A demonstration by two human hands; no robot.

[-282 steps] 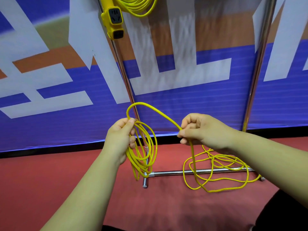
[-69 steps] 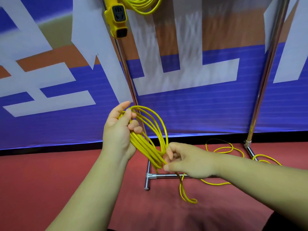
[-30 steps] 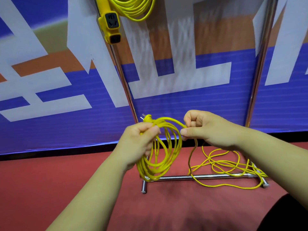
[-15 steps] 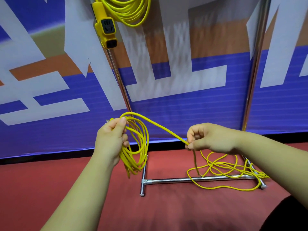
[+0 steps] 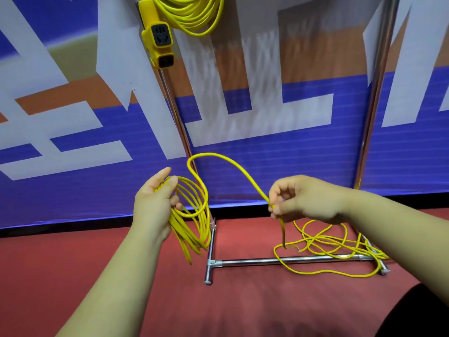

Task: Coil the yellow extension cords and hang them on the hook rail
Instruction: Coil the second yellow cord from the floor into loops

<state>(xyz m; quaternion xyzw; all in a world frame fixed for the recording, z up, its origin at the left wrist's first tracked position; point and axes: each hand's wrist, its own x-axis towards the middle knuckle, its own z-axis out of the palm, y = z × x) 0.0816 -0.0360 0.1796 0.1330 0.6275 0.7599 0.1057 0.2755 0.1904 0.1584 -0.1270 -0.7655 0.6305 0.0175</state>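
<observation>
My left hand (image 5: 155, 205) holds a bundle of yellow cord loops (image 5: 194, 222) that hangs down from its fingers. From the bundle a single strand arcs up and over to my right hand (image 5: 306, 200), which pinches the yellow cord (image 5: 233, 166) between thumb and fingers. Below my right hand the loose rest of the cord (image 5: 323, 244) lies tangled on the red floor, draped over the rack's base bar. A second coiled yellow cord (image 5: 194, 13) with its socket block (image 5: 159, 42) hangs at the top of the rack; the hook rail itself is out of view.
The chrome rack has a left upright (image 5: 177, 122), a right upright (image 5: 374, 105) and a base bar (image 5: 286, 260) with feet on the red floor (image 5: 73, 263). A blue, white and orange banner (image 5: 267, 147) stands right behind it.
My right hand has moved out to the right and slightly down, drawing a fresh arc of cord from the floor pile. My left hand's fingers have loosened around the bundle.
</observation>
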